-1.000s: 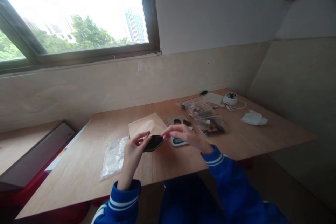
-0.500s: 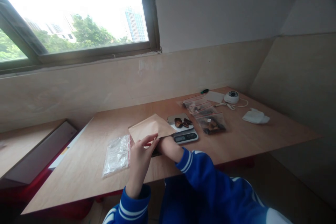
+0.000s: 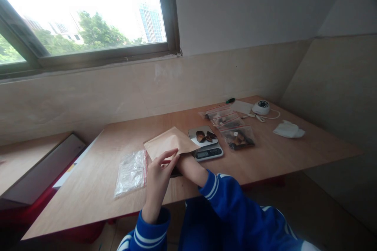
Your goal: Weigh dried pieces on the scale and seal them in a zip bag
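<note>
My left hand [image 3: 160, 170] pinches the near edge of a brown paper bag [image 3: 167, 143] between thumb and fingers, lifting that edge a little. My right hand [image 3: 185, 164] reaches in under the raised paper, so its fingers are hidden. A dark strip shows below the wrist; I cannot tell what it is. Just right of the bag stands a white digital kitchen scale [image 3: 210, 153], with a few brown dried pieces [image 3: 204, 136] on its plate. Left of my left hand lies a stack of clear zip bags [image 3: 131, 174] with red seals.
Several zip bags holding dark brown pieces [image 3: 238, 138] lie right of the scale. Behind them are a white card [image 3: 241, 107], a green-handled tool [image 3: 230, 100] and a white dome camera [image 3: 261, 107] with its cable. A crumpled white tissue [image 3: 288, 129] lies at the right.
The view has shifted slightly. My right forearm has drawn back a touch toward me; my left hand keeps its pinch on the paper bag.
</note>
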### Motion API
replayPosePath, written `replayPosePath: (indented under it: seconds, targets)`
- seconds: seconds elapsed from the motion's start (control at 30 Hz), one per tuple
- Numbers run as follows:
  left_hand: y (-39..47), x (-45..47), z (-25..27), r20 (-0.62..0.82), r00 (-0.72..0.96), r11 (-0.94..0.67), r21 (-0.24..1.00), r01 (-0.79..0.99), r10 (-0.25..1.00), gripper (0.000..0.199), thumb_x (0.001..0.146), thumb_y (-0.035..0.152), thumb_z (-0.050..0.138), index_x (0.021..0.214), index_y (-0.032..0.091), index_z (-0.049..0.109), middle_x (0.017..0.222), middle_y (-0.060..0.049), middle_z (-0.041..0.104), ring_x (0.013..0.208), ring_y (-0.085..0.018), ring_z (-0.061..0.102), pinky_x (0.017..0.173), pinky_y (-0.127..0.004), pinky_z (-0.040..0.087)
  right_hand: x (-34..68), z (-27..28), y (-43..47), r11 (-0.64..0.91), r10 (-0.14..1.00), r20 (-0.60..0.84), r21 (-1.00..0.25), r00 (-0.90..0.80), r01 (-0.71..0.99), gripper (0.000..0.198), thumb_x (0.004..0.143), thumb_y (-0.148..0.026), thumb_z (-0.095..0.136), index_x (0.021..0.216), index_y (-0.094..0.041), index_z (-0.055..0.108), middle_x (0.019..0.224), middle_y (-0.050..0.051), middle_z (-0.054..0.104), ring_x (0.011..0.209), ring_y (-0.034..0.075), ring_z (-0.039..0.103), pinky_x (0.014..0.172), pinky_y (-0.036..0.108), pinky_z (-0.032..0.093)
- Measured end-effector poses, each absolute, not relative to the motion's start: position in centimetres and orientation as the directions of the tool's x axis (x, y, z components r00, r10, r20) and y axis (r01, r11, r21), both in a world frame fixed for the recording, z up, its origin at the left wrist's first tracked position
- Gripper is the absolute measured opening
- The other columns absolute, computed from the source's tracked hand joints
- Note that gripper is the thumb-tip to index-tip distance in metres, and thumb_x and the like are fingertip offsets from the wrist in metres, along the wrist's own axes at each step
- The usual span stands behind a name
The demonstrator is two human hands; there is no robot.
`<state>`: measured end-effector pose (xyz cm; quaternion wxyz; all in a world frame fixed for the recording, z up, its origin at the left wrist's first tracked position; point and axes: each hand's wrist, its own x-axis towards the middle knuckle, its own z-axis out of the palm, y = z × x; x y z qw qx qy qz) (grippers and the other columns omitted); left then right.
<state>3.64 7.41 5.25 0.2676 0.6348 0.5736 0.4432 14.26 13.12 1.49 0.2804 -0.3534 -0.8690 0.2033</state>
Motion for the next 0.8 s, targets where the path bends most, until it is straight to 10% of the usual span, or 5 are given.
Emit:
replayPosePath:
  seconds: [0.23,0.53,0.8]
  targets:
    - [7.7,3.2,5.0,0.214,-0.097,-0.144,0.868,0.475,0.972,0.031,0.077,0.046,0.063,0.096,0.024,0.074,0.094,-0.005,0.075,0.078,-0.021,0.071,0.066,-0.029,0.057,17.6,2.2,9.7,0.597,0.802,0.278,-0.335,-0.529,0.728,0.023,0.088,-0.005,0.047,0.090,-0.012,0.069,0.085,0.013,0.072,0.080,0.025,0.069,0.075,0.036,0.055]
    - [8.2,2.2,4.7,0.283,-0.097,-0.190,0.823,0.535,0.954,0.027,0.076,0.045,0.064,0.093,0.028,0.075,0.085,-0.003,0.076,0.073,-0.021,0.069,0.071,-0.033,0.056,22.4,5.9,6.9,0.647,0.753,0.508,-0.686,-0.418,0.333,0.017,0.091,-0.024,0.055,0.103,-0.024,0.067,0.099,0.002,0.072,0.093,0.017,0.067,0.084,0.028,0.051]
    - [7.2,1.9,2.3,0.235,-0.100,-0.136,0.805,0.577,0.967,0.030,0.076,0.044,0.063,0.098,0.026,0.075,0.093,-0.006,0.075,0.074,-0.020,0.066,0.072,-0.033,0.053,28.4,3.6,17.5,0.320,0.907,0.422,-0.677,-0.006,0.663,0.017,0.088,-0.026,0.056,0.099,-0.018,0.067,0.097,0.007,0.073,0.089,0.021,0.068,0.078,0.028,0.050]
